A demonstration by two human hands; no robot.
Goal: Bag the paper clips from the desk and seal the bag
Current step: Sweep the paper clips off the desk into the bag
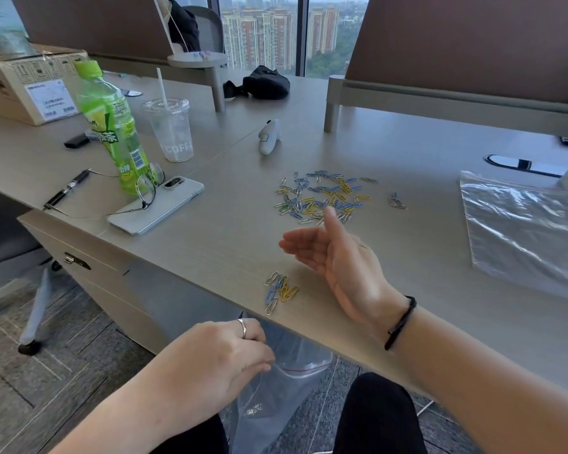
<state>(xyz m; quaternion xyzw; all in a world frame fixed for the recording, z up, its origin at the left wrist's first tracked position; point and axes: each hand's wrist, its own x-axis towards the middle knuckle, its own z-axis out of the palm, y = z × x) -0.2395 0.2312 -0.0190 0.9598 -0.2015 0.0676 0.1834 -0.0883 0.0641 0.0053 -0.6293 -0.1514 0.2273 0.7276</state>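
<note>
Nearest the camera, the left hand [223, 358] hangs below the desk's near edge, its grip pinched on the mouth of a clear zip bag [276, 398] with a red seal line; the bag hangs down between the person's dark-clad knees, and a few paper clips show faintly inside it; a ring sits on one finger of that hand. Above the near edge of the desk [407, 290] the right hand [335, 257] is held on its side, palm turned left, fingers straight and relaxed, thumb up, its grip wide and holding nothing; a black band circles the wrist. Just left of that hand, right at the near edge, lies a small cluster of paper clips [281, 290], silver, blue and yellow; the main scatter of paper clips [322, 196] lies farther in, toward the middle of the desk, with a few silver strays [396, 202] to its right. A second clear plastic bag [522, 231] lies flat toward the right edge. Toward the left edge stand a green tea bottle [112, 126] and a clear lidded cup with a straw [171, 129]; a white phone [158, 204] lies beside the bottle with spectacles [145, 191] resting on it, and a black pen [67, 190] lies near the left corner; a small white device [269, 136] lies beyond the clips.
</note>
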